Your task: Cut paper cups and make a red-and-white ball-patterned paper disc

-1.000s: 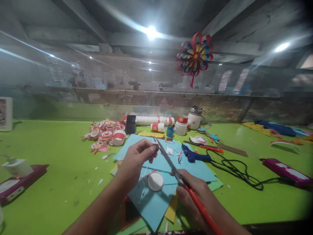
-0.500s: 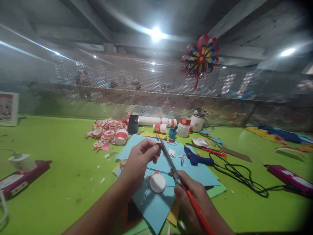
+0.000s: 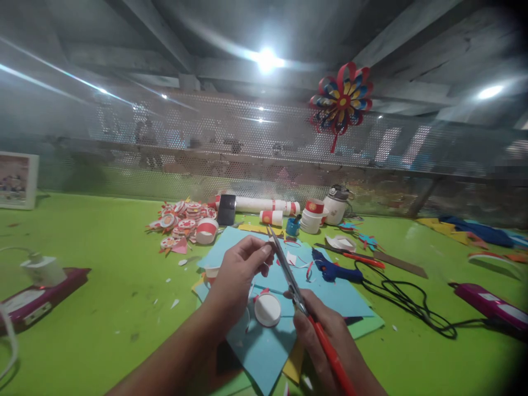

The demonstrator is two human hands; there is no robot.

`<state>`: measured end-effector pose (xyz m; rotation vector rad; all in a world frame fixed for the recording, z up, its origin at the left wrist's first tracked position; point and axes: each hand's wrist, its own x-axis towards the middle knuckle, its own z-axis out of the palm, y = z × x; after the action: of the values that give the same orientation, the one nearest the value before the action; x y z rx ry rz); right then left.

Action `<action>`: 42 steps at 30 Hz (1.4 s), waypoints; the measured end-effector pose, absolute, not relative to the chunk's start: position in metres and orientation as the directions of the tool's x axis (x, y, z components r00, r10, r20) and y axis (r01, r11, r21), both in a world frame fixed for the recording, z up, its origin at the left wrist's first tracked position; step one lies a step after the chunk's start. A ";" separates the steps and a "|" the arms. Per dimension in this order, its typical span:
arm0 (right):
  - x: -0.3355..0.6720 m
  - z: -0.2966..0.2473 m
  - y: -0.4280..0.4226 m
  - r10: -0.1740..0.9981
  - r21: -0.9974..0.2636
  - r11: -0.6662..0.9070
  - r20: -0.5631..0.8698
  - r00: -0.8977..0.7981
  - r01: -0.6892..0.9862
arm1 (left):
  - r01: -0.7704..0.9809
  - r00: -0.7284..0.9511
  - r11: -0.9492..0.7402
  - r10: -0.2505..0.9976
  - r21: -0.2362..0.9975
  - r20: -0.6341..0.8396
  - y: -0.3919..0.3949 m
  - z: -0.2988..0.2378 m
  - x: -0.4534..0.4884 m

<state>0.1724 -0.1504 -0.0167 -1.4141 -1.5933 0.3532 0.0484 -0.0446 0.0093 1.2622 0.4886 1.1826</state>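
over blue paper, left fingers pinch a small scrap while right fingers grip red-handled scissors.

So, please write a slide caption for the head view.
Left hand pinching a small flat piece, right hand holding red-handled metal scissors, above light-blue paper sheets.

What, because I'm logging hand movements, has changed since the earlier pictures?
The right hand and its red-handled scissors shifted slightly left and forward, toward the left hand. The view swung slightly left. Both grips look unchanged; the white disc stayed put.
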 end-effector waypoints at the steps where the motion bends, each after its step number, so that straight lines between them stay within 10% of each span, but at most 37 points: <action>1: 0.172 -0.017 -0.150 0.886 -0.730 0.291 0.450 0.114 0.618 | -0.411 0.377 -0.135 0.875 0.902 0.303 -0.045 0.009 0.049; 31: 0.173 -0.020 -0.151 0.860 -0.662 0.279 0.495 0.126 0.695 | -0.383 0.382 -0.174 0.864 0.907 0.327 -0.045 0.010 0.046; 42: 0.185 -0.015 -0.152 0.949 -0.887 0.174 0.267 0.169 0.427 | -0.376 0.463 -0.104 0.839 0.921 0.284 -0.043 0.011 0.044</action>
<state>0.1848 -0.1524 -0.0149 -1.4209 -1.4257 0.6437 0.0439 -0.0432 0.0112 1.3018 0.4643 1.0878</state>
